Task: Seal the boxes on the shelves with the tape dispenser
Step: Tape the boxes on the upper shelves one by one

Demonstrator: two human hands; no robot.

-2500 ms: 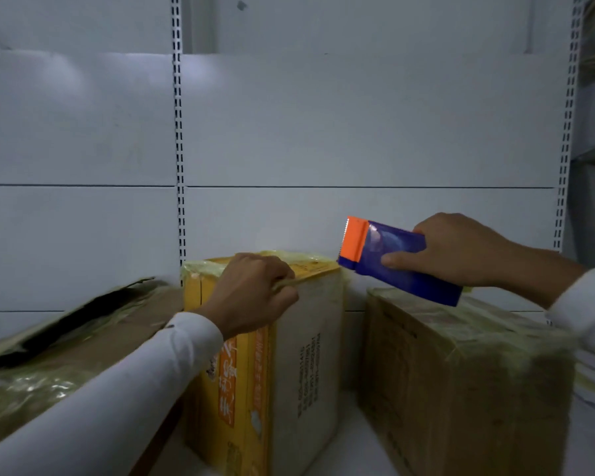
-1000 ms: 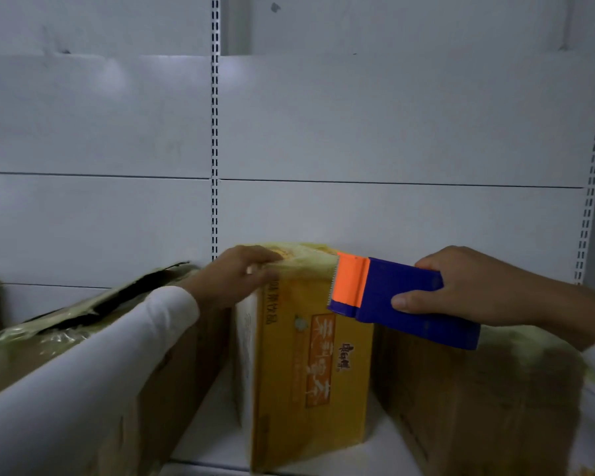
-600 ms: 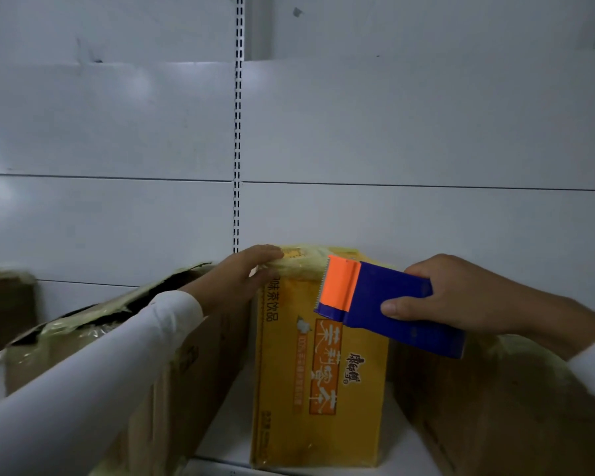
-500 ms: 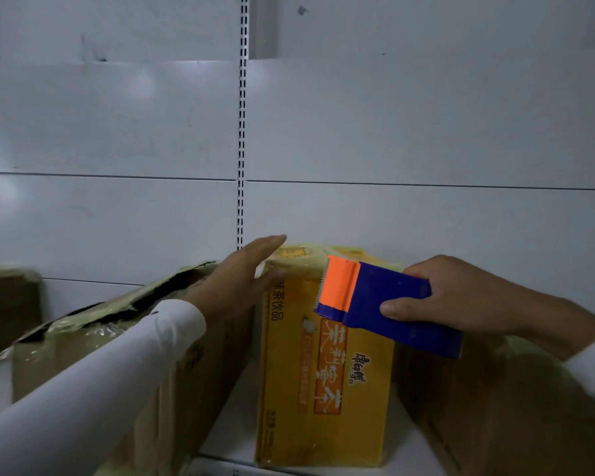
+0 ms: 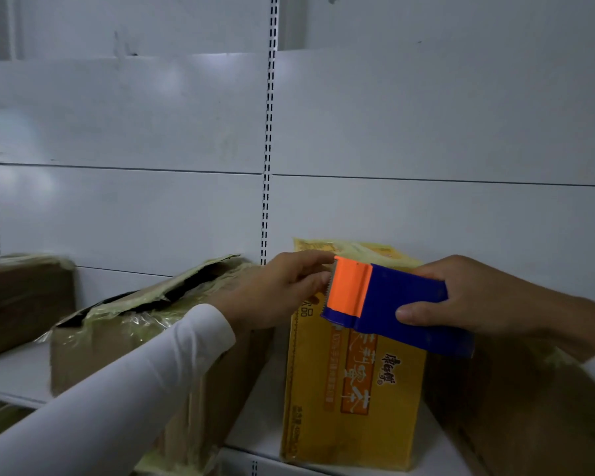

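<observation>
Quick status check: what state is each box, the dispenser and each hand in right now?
Yellow box: upright, top wrapped in tape film.
Torn box: top flap ripped, gaping.
Left box: blurred, top looks taped.
Right box: dark, mostly hidden; cannot tell.
Dispenser: held at yellow box's top edge.
Left hand: fingertips at dispenser's orange end.
Right hand: shut on dispenser.

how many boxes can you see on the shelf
4: a brown box at far left, a torn-topped brown box beside it, the yellow box in the middle, a dark brown box at right. More may sit outside the frame.
</observation>
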